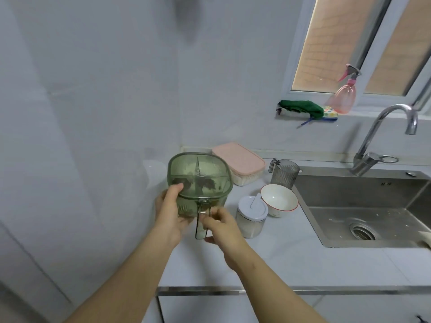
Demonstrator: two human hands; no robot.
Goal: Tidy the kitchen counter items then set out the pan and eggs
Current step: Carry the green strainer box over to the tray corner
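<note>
The left hand (pixel 169 212) is gripping the left side of the green container (pixel 199 176), fingers wrapping under it and thumb lying on the lid's rim. The right hand (pixel 221 226) is pinching the wire clasp (pixel 202 210) that is hanging from the container's near edge. The container is sitting at the far left end of the counter (pixel 291 257), close to the wall; whether it is resting on the surface or lifted cannot be told. Just behind it to the right, a pink-lidded box (pixel 238 157) is lying flat. Right of the hands, a white-lidded jar (pixel 253 214) is standing just beside a white bowl (pixel 278 200), with a clear jug (pixel 284 172) behind them and the sink (pixel 363 206) further right.
</note>
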